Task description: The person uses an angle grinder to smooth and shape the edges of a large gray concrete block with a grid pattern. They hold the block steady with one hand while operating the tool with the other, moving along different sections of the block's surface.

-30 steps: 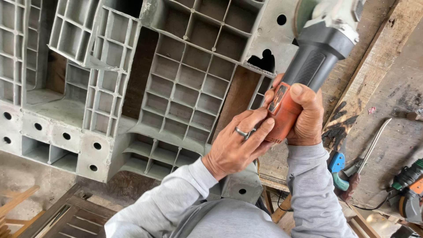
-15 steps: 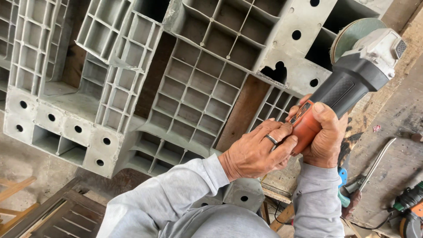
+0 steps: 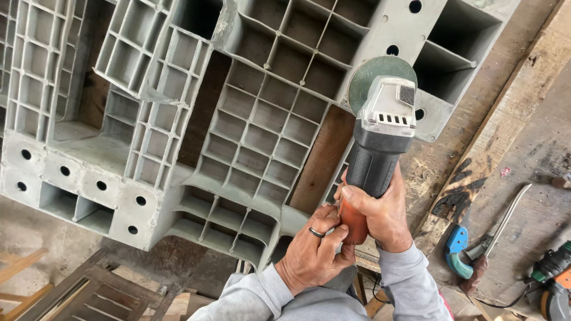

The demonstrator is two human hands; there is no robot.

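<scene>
An angle grinder point(image 3: 379, 134) with a black body, grey head and orange rear end points away from me, its disc point(image 3: 369, 74) over the edge of a grey plastic grid pallet point(image 3: 256, 137). My right hand point(image 3: 383, 211) wraps around the grinder's handle. My left hand point(image 3: 315, 249), with a dark ring on one finger, pinches the orange rear end of the tool from the left. Both arms wear grey sleeves.
The pallet lies on a worn wooden bench point(image 3: 493, 137). A blue-handled tool point(image 3: 459, 249) and a thin metal bar point(image 3: 505, 217) lie at the right. Another power tool point(image 3: 553, 279) sits at the right edge. A wooden frame point(image 3: 89, 294) stands below left.
The grinder has swung from the upper right down toward the middle, its head now over the pallet's edge. Both hands stayed on its rear end and moved with it.
</scene>
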